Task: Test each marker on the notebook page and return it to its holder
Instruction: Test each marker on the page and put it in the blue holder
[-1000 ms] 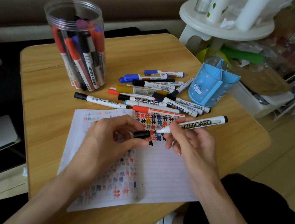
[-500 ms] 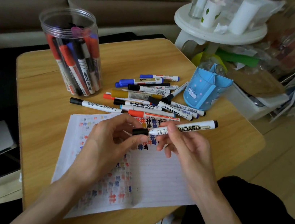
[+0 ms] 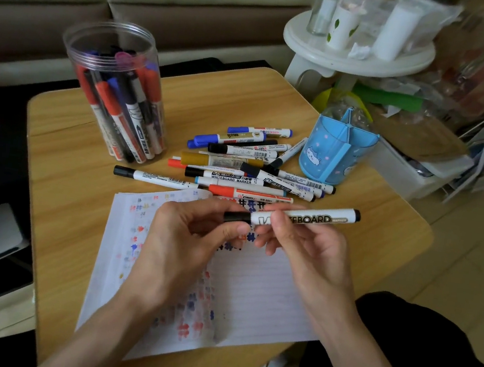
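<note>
We find, at the far left of the counter [image 3: 58,173], a clear jar [image 3: 113,90] standing upright and packed with markers. Nearer, over the notebook page [image 3: 265,295], the left hand [image 3: 182,246] pinches the black cap [image 3: 237,217] of a whiteboard marker [image 3: 301,218]. The right hand [image 3: 311,255] grips its white barrel between thumb and fingers. The marker lies almost level and appears lifted off the paper. Farther right are the loose markers [image 3: 252,166] in a heap, then a blue divided holder [image 3: 336,153].

We cannot tell whether the cap is fully seated. A sharp pull could streak ink on the fingers or send the cap into the heap. A half-seated cap would, we judge, let the tip dry out. Set down carelessly, this marker could be lost among the similar black-capped ones.

The marker is a slim white cylinder, black at both ends. Bold lettering ending in "BOARD" shows to the right of the right hand's fingers.
</note>
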`<action>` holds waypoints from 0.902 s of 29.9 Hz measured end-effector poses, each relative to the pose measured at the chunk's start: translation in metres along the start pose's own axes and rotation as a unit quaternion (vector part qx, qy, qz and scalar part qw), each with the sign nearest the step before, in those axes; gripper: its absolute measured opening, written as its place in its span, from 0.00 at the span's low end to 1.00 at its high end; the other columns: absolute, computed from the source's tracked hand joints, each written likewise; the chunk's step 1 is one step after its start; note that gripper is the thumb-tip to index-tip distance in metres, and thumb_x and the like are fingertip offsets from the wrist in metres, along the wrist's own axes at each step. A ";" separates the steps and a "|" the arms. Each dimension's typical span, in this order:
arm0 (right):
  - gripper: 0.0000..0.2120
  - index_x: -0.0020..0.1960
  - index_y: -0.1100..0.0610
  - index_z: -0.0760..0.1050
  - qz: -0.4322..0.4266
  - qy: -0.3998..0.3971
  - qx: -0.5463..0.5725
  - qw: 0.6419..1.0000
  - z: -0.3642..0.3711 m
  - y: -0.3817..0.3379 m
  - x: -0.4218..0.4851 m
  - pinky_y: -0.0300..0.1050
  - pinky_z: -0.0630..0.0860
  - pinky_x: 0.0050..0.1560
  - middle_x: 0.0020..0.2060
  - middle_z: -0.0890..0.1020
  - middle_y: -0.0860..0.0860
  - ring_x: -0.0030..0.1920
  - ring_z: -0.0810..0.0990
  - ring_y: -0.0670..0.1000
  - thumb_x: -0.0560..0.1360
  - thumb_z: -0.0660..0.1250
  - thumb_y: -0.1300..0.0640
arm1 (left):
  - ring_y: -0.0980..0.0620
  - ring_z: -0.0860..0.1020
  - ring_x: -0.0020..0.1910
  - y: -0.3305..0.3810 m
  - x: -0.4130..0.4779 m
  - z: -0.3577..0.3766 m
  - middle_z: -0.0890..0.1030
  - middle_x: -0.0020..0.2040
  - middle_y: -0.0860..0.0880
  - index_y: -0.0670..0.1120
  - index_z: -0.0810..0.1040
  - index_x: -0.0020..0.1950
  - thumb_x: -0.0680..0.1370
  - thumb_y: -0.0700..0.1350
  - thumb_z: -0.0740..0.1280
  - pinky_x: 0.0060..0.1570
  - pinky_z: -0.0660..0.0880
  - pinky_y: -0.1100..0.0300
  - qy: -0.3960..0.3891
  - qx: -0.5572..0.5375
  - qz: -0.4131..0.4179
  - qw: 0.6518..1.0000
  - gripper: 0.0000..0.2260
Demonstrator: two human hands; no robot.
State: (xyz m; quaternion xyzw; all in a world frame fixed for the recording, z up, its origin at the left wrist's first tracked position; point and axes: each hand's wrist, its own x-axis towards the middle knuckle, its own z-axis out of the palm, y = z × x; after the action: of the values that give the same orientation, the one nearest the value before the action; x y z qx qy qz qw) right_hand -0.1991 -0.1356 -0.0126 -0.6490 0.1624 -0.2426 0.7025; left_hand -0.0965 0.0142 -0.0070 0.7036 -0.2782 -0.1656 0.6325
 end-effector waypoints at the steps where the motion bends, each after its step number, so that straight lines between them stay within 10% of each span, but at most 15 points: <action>1: 0.10 0.50 0.64 0.84 -0.009 0.005 -0.001 1.000 0.001 0.001 -0.001 0.45 0.81 0.42 0.39 0.86 0.60 0.40 0.85 0.56 0.79 0.69 0.57 | 0.52 0.86 0.41 0.000 -0.001 0.001 0.88 0.44 0.53 0.47 0.86 0.56 0.73 0.43 0.75 0.46 0.82 0.64 0.005 0.000 0.004 1.000 0.12; 13: 0.12 0.44 0.64 0.83 -0.029 0.016 -0.005 0.999 0.004 0.003 -0.003 0.42 0.81 0.46 0.37 0.86 0.59 0.40 0.86 0.54 0.79 0.69 0.56 | 0.51 0.86 0.42 0.006 -0.002 0.005 0.88 0.43 0.53 0.50 0.86 0.55 0.74 0.46 0.74 0.48 0.83 0.55 0.003 0.024 0.016 1.000 0.10; 19: 0.22 0.69 0.53 0.77 0.048 0.084 0.063 0.993 -0.007 -0.003 0.009 0.48 0.83 0.51 0.51 0.87 0.57 0.45 0.86 0.53 0.76 0.74 0.54 | 0.55 0.86 0.41 0.010 0.009 0.007 0.87 0.42 0.55 0.49 0.86 0.50 0.73 0.46 0.76 0.43 0.82 0.63 0.040 0.021 -0.004 0.999 0.07; 27: 0.28 0.70 0.47 0.77 -0.148 0.063 -0.206 0.965 -0.016 0.005 0.017 0.45 0.84 0.49 0.52 0.85 0.47 0.50 0.86 0.51 0.74 0.77 0.65 | 0.50 0.86 0.38 0.017 0.016 0.030 0.87 0.38 0.50 0.45 0.85 0.44 0.70 0.46 0.78 0.43 0.83 0.55 0.059 -0.032 -0.021 0.998 0.07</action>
State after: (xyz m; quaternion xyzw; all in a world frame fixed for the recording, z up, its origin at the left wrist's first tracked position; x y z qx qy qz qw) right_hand -0.1928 -0.1578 -0.0179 -0.7802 0.1549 -0.3455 0.4979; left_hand -0.1048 -0.0202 0.0074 0.6972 -0.2203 -0.1460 0.6664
